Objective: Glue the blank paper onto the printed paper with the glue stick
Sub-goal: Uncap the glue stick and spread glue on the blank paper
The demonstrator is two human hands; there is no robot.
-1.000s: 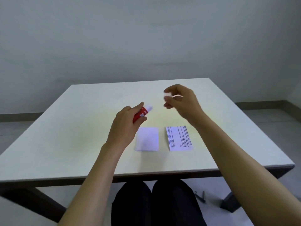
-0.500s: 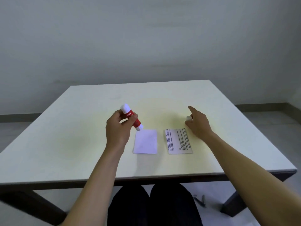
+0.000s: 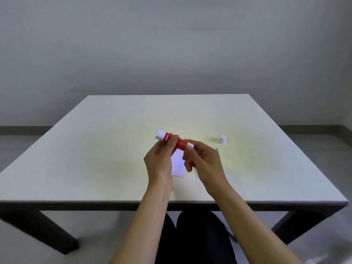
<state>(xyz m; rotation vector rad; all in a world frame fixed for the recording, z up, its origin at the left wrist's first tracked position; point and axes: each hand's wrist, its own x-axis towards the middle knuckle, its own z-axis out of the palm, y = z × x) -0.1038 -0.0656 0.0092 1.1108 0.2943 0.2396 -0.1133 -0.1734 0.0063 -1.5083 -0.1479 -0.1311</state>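
Both hands hold the red glue stick (image 3: 181, 144) level above the table, its white ends pointing left and right. My left hand (image 3: 161, 161) grips the red barrel from below. My right hand (image 3: 202, 162) pinches the right white end with its fingertips. Under the hands lies the blank paper (image 3: 178, 164), partly covered. The printed paper (image 3: 217, 150) is almost wholly hidden behind my right hand; only a sliver shows. The white cap (image 3: 222, 139) stands by itself on the table, to the right of the hands.
The white table (image 3: 95, 159) has dark legs, and its front edge runs just below my wrists. My dark-clad knees show under that edge. A grey wall rises behind the table.
My right hand left the cap on the table and came back left to the glue stick. The stick tipped from steeply tilted to nearly level, held by both hands.
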